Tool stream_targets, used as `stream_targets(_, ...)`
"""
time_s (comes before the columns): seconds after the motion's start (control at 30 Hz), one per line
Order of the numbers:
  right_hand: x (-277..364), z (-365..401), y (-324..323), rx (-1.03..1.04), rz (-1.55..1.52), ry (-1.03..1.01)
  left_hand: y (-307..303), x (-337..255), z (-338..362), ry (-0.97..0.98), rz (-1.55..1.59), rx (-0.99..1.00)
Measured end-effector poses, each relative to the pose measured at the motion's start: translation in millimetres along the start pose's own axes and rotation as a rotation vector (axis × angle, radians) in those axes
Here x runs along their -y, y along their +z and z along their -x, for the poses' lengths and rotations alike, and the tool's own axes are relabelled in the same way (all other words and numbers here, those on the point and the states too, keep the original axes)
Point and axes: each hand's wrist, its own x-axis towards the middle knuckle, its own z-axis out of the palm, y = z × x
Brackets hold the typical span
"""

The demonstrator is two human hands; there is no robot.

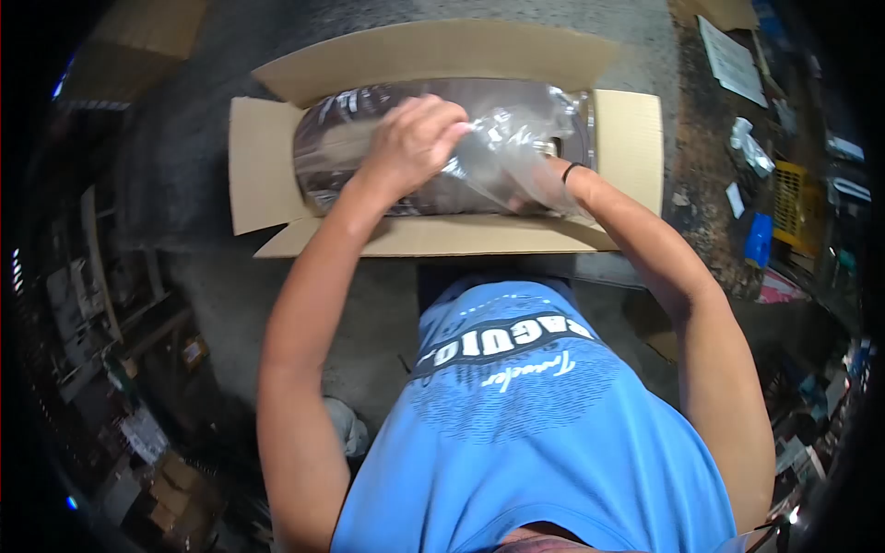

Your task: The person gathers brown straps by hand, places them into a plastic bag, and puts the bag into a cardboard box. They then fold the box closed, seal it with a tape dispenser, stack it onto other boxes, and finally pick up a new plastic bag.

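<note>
An open cardboard box (630, 152) lies before me with its flaps folded outward. Inside it rests a long, dark, rounded object (341, 115), wrapped in a clear plastic bag (502, 138). My left hand (419, 138) is above the object's middle, its fingers closed on a bunched part of the plastic. Toward the box's right end, my right hand (546, 184) reaches down beside the object, behind or under the loose film. Film and motion blur hide its fingers. A small metallic part (548, 147) shows on the object near that wrist.
To the right, a worn wooden surface (701, 175) carries a paper sheet (733, 60), crumpled plastic (751, 147), a blue item (759, 240) and a yellow basket (791, 198). Another cardboard box (147, 28) is at the upper left. Cluttered shelving stands at the lower left.
</note>
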Motion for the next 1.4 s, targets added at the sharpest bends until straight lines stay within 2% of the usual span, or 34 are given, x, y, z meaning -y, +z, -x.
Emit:
stream_targets(0.03,5,6,-18,-0.003,0.016,0.027,-6,-11,-5,0.038,-0.059,-0.116)
stream_targets(0.07,11,8,-38,0.158,0.221,0.089,-8,-27,-8,0.053,-0.034,-0.123)
stream_targets(0.1,11,11,-51,0.326,0.419,0.149,-16,-50,-10,0.151,-0.067,-0.12)
stream_targets(0.13,3,16,-52,0.377,0.407,0.157,-18,-67,-10,0.248,-0.104,-0.116)
stream_targets(0.17,-9,20,-48,0.374,0.412,0.169,-9,-81,-10,0.255,-0.095,-0.122)
stream_targets(0.23,-16,24,-43,0.403,0.362,0.116,16,-103,-10,0.273,-0.12,0.306)
stream_targets(0.27,-7,31,-48,0.376,0.429,0.031,29,-96,-9,0.273,-0.122,0.306)
stream_targets(0.3,6,29,-48,0.476,0.51,0.09,45,-83,-11,0.274,-0.258,0.519)
stream_targets(0.33,4,30,-41,0.446,0.566,0.081,50,-80,-17,0.272,-0.394,0.732)
stream_targets(0.37,-3,31,-32,0.412,0.623,0.075,53,-78,-19,0.277,-0.397,0.73)
stream_targets(0.43,-16,32,-20,0.403,0.617,0.029,50,-80,-31,0.362,-0.019,0.304)
stream_targets(0.47,-25,32,-16,0.399,0.619,-0.03,54,-83,-30,0.447,0.086,0.2)
stream_targets(0.5,-38,33,-5,0.271,0.524,-0.018,54,-91,-27,0.431,0.037,0.277)
stream_targets(0.57,-5,31,-23,0.315,0.45,0.216,51,-101,-24,0.406,0.11,0.323)
stream_targets(0.6,3,30,-32,0.441,0.564,0.146,50,-103,-27,0.408,0.106,0.324)
stream_targets(0.63,-16,26,-20,0.443,0.56,0.134,46,-107,-31,0.403,0.201,0.284)
stream_targets(0.67,-52,18,2,0.311,0.439,0.126,37,-108,-34,0.385,0.288,0.246)
stream_targets(0.7,-72,10,17,0.187,0.313,0.104,20,-111,-41,0.345,0.301,0.119)
stream_targets(0.77,-57,3,-2,0.538,0.431,0.115,-8,-73,-33,0.123,0.234,-0.081)
stream_targets(0.83,8,6,-34,0.454,0.271,0.052,-34,-29,0,-0.226,-0.141,0.273)
stream_targets(0.87,-46,-19,15,0.497,0.234,-0.038,-35,-6,23,-0.294,-0.166,0.473)
stream_targets(0.9,-34,-23,17,0.502,0.235,-0.062,-30,4,44,-0.312,-0.183,0.471)
stream_targets(0.97,16,-14,2,0.319,-0.365,0.168,-22,20,76,-0.38,-0.303,0.708)
stream_targets(1.0,60,-15,-23,0.401,-0.562,0.29,-21,26,81,-0.392,-0.309,0.703)
stream_targets(1.07,55,-35,-4,0.369,-0.588,0.315,-18,35,85,-0.509,-0.136,0.507)
stream_targets(1.1,61,-43,-1,0.326,-0.614,0.346,-21,37,82,-0.519,-0.139,0.501)
stream_targets(1.17,73,-51,0,0.352,-0.657,0.321,-29,43,74,-0.726,0.16,0.314)
stream_targets(1.2,84,-57,-2,0.434,-0.448,0.27,-34,44,73,-0.698,0.142,0.394)
stream_targets(1.23,92,-62,-2,0.512,-0.237,0.217,-32,49,80,-0.703,0.145,0.385)
stream_targets(1.3,75,-75,34,0.466,-0.291,0.179,-25,58,94,-0.476,0.103,0.478)
stream_targets(1.33,52,-84,64,0.339,-0.347,0.092,-29,50,90,-0.505,0.061,0.591)
stream_targets(1.37,40,-89,79,0.211,-0.401,0.005,-31,42,86,-0.506,0.063,0.584)
stream_targets(1.4,73,-88,47,0.351,-0.341,-0.012,-31,34,83,-0.515,0.0,0.661)
